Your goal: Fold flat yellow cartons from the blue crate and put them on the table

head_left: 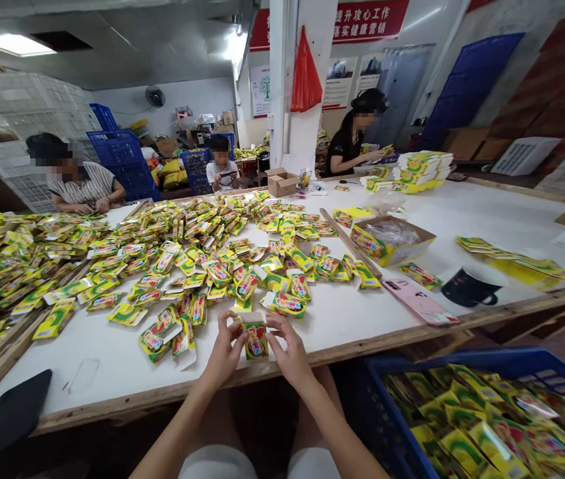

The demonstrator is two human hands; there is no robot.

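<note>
Both my hands hold one small yellow and green carton (255, 339) upright just above the near edge of the white table (357, 313). My left hand (225, 349) pinches its left side and my right hand (288, 349) pinches its right side, fingers curled on it. Its white top flap stands open. A wide heap of flat cartons (197, 259) of the same kind covers the table just beyond my hands.
A blue crate (382, 412) of finished cartons stands at my lower right. On the table lie a pink phone (419, 301), a black cup (466, 290) and an open box (392, 241). Three other people sit at the far side.
</note>
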